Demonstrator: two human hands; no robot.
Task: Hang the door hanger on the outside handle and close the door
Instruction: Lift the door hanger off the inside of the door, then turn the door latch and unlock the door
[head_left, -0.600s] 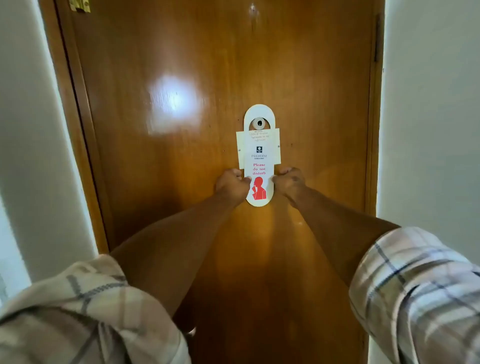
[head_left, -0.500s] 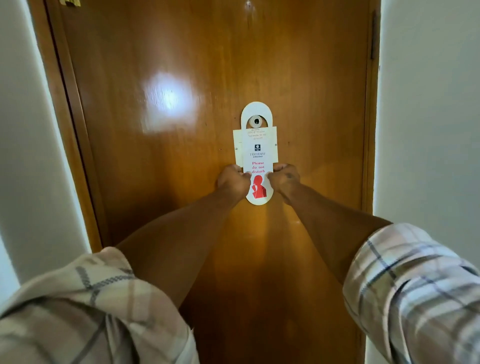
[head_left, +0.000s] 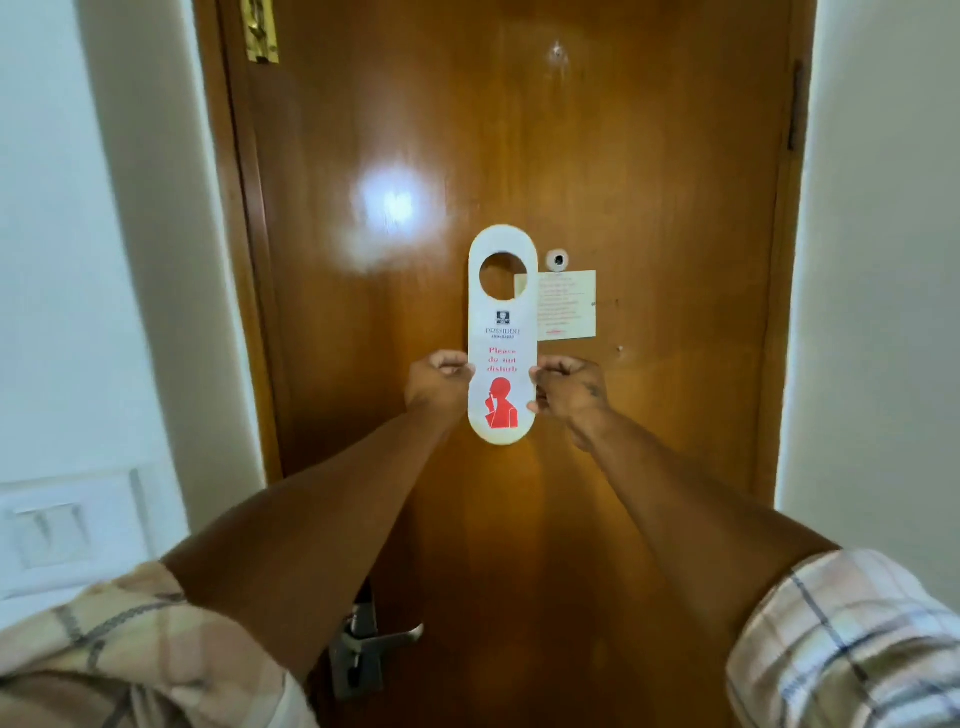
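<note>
A white door hanger (head_left: 502, 322) with red "Please do not disturb" print and a round hole at its top is held upright in front of the shut wooden door (head_left: 649, 182). My left hand (head_left: 438, 383) pinches its left edge and my right hand (head_left: 567, 387) pinches its right edge, both near the lower half. The hanger is off the peephole (head_left: 557, 259), which sits just to its right. A metal lever handle (head_left: 382, 638) shows low on the door, partly hidden behind my left forearm.
A small cream notice (head_left: 569, 306) is stuck to the door under the peephole. White walls flank the door. A white switch plate (head_left: 67, 530) is on the left wall. A brass latch (head_left: 260, 31) sits at the frame's top left.
The hanger, which had its hole around the peephole, has come off it and shifted left, held in both hands. The view has widened, revealing the handle and switch plate.
</note>
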